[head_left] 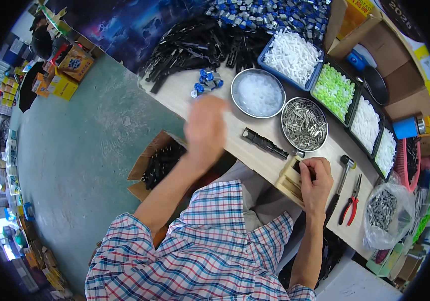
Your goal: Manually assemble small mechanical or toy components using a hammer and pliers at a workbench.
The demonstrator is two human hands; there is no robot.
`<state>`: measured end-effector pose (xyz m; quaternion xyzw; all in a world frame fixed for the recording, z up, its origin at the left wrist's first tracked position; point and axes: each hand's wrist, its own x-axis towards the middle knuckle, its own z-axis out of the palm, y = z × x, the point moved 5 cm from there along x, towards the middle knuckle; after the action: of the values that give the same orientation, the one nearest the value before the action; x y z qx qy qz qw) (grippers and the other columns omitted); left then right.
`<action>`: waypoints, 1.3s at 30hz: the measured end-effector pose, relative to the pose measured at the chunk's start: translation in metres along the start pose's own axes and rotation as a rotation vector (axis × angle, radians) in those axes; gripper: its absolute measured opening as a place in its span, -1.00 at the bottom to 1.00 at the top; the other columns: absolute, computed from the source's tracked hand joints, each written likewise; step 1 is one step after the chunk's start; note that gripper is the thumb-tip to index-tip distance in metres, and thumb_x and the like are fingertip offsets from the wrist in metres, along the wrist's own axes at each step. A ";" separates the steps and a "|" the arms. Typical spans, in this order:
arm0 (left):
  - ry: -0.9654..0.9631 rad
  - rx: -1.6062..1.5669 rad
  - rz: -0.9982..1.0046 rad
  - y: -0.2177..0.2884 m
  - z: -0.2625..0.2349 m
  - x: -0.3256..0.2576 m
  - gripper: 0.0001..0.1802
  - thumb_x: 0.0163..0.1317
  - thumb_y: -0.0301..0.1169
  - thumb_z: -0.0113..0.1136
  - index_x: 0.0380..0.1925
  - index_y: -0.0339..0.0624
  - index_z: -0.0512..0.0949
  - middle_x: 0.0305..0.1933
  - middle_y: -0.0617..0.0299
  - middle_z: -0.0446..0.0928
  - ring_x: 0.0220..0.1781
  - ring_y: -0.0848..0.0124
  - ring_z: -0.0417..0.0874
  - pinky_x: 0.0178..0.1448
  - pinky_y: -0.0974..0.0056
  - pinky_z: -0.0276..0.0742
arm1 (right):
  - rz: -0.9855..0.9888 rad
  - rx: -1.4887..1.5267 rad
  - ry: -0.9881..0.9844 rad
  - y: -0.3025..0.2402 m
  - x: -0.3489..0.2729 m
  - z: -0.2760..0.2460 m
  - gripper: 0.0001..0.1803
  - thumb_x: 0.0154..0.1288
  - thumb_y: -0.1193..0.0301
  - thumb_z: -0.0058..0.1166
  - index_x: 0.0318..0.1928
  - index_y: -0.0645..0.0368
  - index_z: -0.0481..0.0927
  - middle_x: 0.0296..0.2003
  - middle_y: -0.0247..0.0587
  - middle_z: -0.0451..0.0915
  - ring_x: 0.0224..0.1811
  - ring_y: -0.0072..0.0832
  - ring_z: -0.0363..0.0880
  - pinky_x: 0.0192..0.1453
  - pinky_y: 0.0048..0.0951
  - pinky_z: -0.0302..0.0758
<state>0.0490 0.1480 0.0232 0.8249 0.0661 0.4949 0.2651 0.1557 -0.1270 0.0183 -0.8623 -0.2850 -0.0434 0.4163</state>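
My left hand [205,128] hangs blurred over the near left end of the workbench, fingers loose, and I cannot make out anything in it. It is just short of a few blue and grey caps [207,80]. My right hand [316,179] is closed on a small black part [305,170] pressed onto a wooden jig block [288,181] at the bench edge. A longer black plastic piece [265,143] lies between the hands.
Round metal bowls hold clear bits [258,93] and metal pins [304,124]. Trays of white [292,57] and green [333,91] parts line the back. A black parts heap [200,45], hammer [343,173], red pliers [351,203], bagged screws [381,208] and a floor carton [160,163] surround me.
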 end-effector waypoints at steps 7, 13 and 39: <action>0.066 0.618 -0.356 -0.122 -0.070 0.012 -0.68 0.13 -0.61 0.28 -0.08 -0.24 0.54 -0.07 -0.04 0.56 0.04 -0.08 0.53 0.10 -0.03 0.48 | -0.079 -0.036 0.013 -0.002 0.000 0.002 -0.92 0.30 0.65 0.23 -0.24 0.33 0.58 -0.31 -0.20 0.55 -0.33 -0.48 0.54 -0.20 -0.52 0.49; -0.006 0.472 -0.319 -0.145 -0.084 0.014 -0.83 0.28 -0.52 0.25 -0.13 -0.25 0.63 -0.29 0.03 0.64 -0.31 0.16 0.68 -0.21 0.14 0.55 | -0.076 -0.029 0.001 -0.004 0.000 0.001 -0.92 0.29 0.65 0.23 -0.24 0.33 0.58 -0.31 -0.21 0.55 -0.33 -0.48 0.52 -0.20 -0.52 0.48; 0.508 -1.026 -0.978 -0.011 -0.067 -0.046 -0.69 0.49 -0.51 0.08 0.17 -0.38 0.40 -0.10 0.07 0.59 -0.13 0.35 0.67 -0.05 0.36 0.65 | -0.102 -0.017 0.010 -0.002 -0.001 -0.002 -0.94 0.32 0.65 0.19 -0.23 0.32 0.58 -0.32 -0.20 0.56 -0.32 -0.48 0.54 -0.19 -0.51 0.49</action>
<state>-0.0301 0.1653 0.0062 0.3349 0.2454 0.4644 0.7823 0.1540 -0.1282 0.0209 -0.8499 -0.3261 -0.0711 0.4078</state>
